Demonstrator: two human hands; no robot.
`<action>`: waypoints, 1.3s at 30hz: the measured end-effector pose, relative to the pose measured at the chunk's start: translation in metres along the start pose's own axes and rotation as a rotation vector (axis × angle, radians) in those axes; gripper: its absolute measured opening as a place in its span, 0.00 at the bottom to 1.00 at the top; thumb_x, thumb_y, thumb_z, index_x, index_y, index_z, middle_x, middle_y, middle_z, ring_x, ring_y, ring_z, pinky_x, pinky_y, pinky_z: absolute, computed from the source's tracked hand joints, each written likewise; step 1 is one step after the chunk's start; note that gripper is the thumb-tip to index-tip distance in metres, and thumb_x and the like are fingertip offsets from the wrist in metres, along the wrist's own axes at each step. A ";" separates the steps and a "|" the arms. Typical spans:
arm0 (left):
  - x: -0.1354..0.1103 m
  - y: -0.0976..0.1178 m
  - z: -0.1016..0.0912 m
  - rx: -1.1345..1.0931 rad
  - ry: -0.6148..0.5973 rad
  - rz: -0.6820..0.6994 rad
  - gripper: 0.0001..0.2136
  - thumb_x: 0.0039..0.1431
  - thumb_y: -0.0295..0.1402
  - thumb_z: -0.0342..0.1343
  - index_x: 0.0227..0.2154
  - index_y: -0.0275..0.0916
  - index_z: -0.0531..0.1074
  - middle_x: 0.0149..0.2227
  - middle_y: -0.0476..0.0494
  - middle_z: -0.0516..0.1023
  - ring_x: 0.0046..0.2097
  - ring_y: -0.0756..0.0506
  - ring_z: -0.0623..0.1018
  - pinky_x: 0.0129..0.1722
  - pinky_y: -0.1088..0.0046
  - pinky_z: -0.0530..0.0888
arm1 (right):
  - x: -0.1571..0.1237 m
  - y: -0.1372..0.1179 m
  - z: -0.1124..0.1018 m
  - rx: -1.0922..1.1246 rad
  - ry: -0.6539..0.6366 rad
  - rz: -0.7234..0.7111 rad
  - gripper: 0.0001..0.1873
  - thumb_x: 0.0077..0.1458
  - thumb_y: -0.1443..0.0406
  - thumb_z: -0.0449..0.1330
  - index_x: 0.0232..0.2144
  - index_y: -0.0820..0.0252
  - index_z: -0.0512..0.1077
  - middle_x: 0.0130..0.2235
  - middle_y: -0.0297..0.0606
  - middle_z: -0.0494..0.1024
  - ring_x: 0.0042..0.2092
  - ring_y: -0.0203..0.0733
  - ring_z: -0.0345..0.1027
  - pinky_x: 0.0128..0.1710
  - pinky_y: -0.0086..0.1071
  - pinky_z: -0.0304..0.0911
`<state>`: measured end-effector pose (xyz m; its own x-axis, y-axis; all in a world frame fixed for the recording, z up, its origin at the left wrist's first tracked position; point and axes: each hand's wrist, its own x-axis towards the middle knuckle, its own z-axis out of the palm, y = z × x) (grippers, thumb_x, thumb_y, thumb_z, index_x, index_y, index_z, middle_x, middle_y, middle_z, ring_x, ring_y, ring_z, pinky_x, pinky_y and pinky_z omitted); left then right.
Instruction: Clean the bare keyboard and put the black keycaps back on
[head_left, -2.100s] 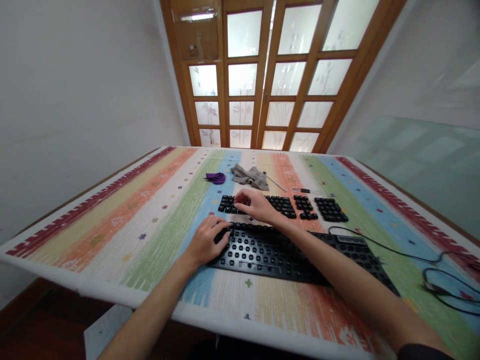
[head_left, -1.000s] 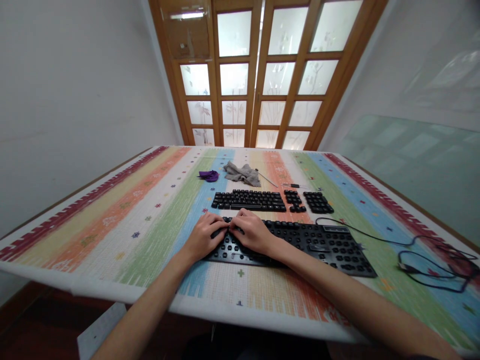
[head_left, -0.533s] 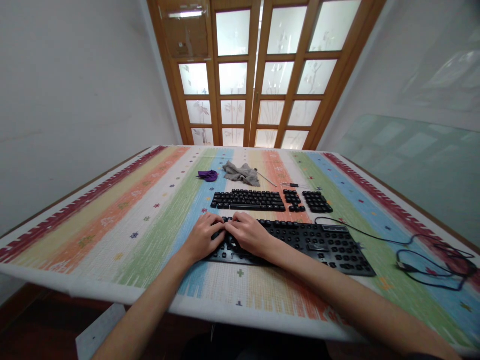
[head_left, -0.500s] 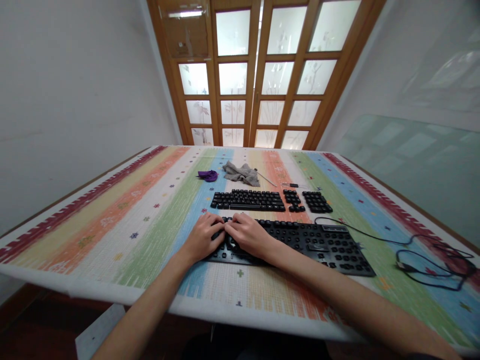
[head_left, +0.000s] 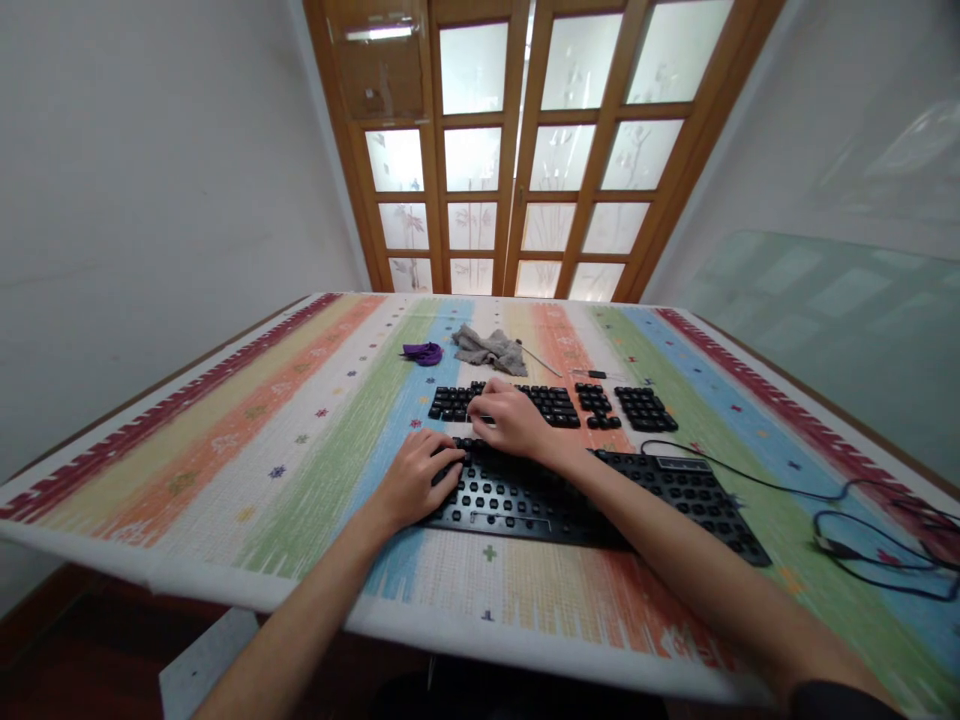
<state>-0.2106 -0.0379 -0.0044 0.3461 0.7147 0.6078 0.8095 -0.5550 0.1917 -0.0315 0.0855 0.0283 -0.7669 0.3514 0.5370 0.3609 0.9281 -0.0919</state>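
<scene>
A black keyboard (head_left: 600,495) with most key sockets bare lies on the striped tablecloth (head_left: 225,450). Behind it, loose black keycaps (head_left: 551,403) are laid out in keyboard order. My left hand (head_left: 415,483) rests with bent fingers on the keyboard's left end, gripping it. My right hand (head_left: 512,417) reaches over the keyboard to the left part of the keycap rows. Its fingertips are pinched down on a keycap there.
Two more keycap groups (head_left: 646,409) lie right of the main rows. A grey cloth (head_left: 491,350), a purple item (head_left: 424,353) and a thin metal tool (head_left: 538,361) lie further back. The keyboard's black cable (head_left: 840,510) loops at the right. Wooden glazed doors stand behind the table.
My right hand has left the keyboard's left end and moved forward to the loose keycap rows. My left hand has stayed on the keyboard's left end.
</scene>
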 end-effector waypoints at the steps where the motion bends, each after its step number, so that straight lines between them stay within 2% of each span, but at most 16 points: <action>1: 0.000 0.000 0.000 -0.005 0.011 0.005 0.08 0.63 0.30 0.53 0.41 0.38 0.76 0.40 0.41 0.77 0.43 0.42 0.74 0.45 0.58 0.72 | 0.006 0.012 0.003 0.033 0.020 0.063 0.06 0.54 0.71 0.58 0.31 0.61 0.75 0.30 0.41 0.77 0.40 0.46 0.64 0.41 0.36 0.60; 4: 0.000 0.000 -0.001 -0.035 0.037 0.028 0.10 0.63 0.29 0.53 0.44 0.38 0.76 0.43 0.40 0.78 0.44 0.41 0.76 0.45 0.57 0.74 | 0.019 0.045 0.014 0.089 0.034 0.234 0.06 0.52 0.72 0.59 0.30 0.61 0.77 0.33 0.41 0.79 0.41 0.47 0.64 0.44 0.38 0.61; 8: -0.001 -0.003 0.001 -0.086 0.009 0.067 0.12 0.63 0.29 0.54 0.47 0.37 0.75 0.53 0.37 0.76 0.56 0.39 0.74 0.54 0.54 0.73 | 0.031 0.072 0.028 0.064 -0.013 0.329 0.07 0.52 0.71 0.60 0.30 0.61 0.79 0.33 0.41 0.80 0.43 0.49 0.64 0.46 0.40 0.61; 10: -0.003 -0.005 0.002 -0.102 -0.043 0.076 0.13 0.63 0.29 0.53 0.49 0.37 0.74 0.55 0.37 0.75 0.59 0.39 0.72 0.58 0.53 0.71 | 0.035 0.078 0.033 0.048 -0.059 0.352 0.07 0.52 0.70 0.60 0.31 0.61 0.79 0.33 0.42 0.80 0.44 0.50 0.64 0.46 0.41 0.61; 13: -0.003 -0.007 0.003 -0.122 -0.112 0.071 0.15 0.64 0.30 0.52 0.52 0.37 0.73 0.55 0.38 0.76 0.59 0.41 0.73 0.60 0.53 0.70 | 0.042 0.080 0.038 0.030 -0.128 0.362 0.07 0.54 0.69 0.60 0.32 0.61 0.80 0.34 0.42 0.81 0.44 0.51 0.64 0.46 0.41 0.61; 16: -0.003 -0.007 0.003 -0.133 -0.128 0.056 0.15 0.64 0.30 0.52 0.51 0.37 0.73 0.54 0.37 0.75 0.58 0.41 0.74 0.60 0.53 0.70 | 0.048 0.082 0.041 0.019 -0.184 0.366 0.07 0.54 0.69 0.60 0.31 0.61 0.80 0.35 0.42 0.82 0.46 0.52 0.65 0.47 0.40 0.60; 23: -0.004 -0.006 0.002 -0.120 -0.147 0.033 0.15 0.64 0.30 0.52 0.52 0.39 0.72 0.55 0.39 0.75 0.59 0.41 0.73 0.60 0.53 0.69 | 0.055 0.086 0.049 0.033 -0.193 0.362 0.05 0.53 0.71 0.61 0.30 0.62 0.78 0.35 0.42 0.82 0.43 0.49 0.67 0.46 0.38 0.60; 26: -0.004 -0.005 0.003 -0.109 -0.145 0.040 0.14 0.64 0.30 0.52 0.51 0.38 0.73 0.55 0.38 0.75 0.58 0.41 0.74 0.60 0.54 0.69 | 0.056 0.085 0.047 0.050 -0.155 0.355 0.04 0.53 0.70 0.61 0.32 0.61 0.77 0.36 0.40 0.81 0.42 0.47 0.67 0.45 0.38 0.59; 30: -0.003 -0.004 0.003 -0.082 -0.138 0.044 0.14 0.63 0.30 0.52 0.50 0.37 0.73 0.55 0.37 0.76 0.58 0.41 0.74 0.59 0.55 0.71 | 0.054 0.074 0.037 0.132 -0.039 0.320 0.02 0.54 0.69 0.61 0.32 0.61 0.75 0.33 0.38 0.81 0.38 0.44 0.68 0.45 0.38 0.58; 34: -0.003 -0.003 0.003 -0.081 -0.129 0.050 0.14 0.63 0.30 0.52 0.51 0.38 0.73 0.55 0.38 0.75 0.57 0.42 0.74 0.59 0.55 0.71 | 0.041 0.051 0.016 0.201 -0.007 0.262 0.03 0.53 0.69 0.62 0.33 0.60 0.74 0.33 0.38 0.80 0.39 0.44 0.67 0.44 0.38 0.59; 39: -0.006 -0.004 0.003 -0.110 -0.090 0.023 0.14 0.64 0.30 0.51 0.51 0.38 0.73 0.55 0.38 0.75 0.58 0.41 0.74 0.60 0.55 0.70 | 0.011 0.014 -0.011 0.313 -0.011 0.182 0.02 0.55 0.68 0.62 0.33 0.59 0.73 0.34 0.38 0.80 0.41 0.44 0.67 0.44 0.38 0.61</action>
<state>-0.2139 -0.0386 -0.0110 0.4092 0.7336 0.5426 0.7456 -0.6116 0.2646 -0.0290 0.1007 0.0421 -0.7114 0.5138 0.4795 0.3132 0.8426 -0.4382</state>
